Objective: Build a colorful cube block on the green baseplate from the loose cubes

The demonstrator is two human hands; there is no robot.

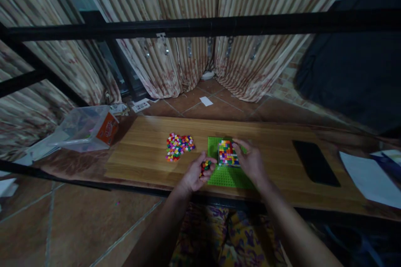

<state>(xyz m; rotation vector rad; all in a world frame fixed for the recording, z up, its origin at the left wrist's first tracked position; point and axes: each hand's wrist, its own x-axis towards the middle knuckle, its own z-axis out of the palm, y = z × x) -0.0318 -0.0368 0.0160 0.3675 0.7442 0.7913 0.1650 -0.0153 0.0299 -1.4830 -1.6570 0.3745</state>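
My left hand is palm up with curled fingers, cupping a small heap of coloured toy bricks. Just right of it lies a green studded baseplate. On that plate sits a low block of multicoloured bricks, packed tightly in rows. My right hand reaches over the block's right side, thumb and fingers pinched at its far right corner. Whatever those fingertips hold is too small and dark to make out. Further left on the table is a loose pile of small bricks.
The wooden table runs across the view. A dark flat tablet-like slab and white paper lie at right. A clear plastic box with an orange label stands at the left. A black metal bar crosses above, before striped curtains.
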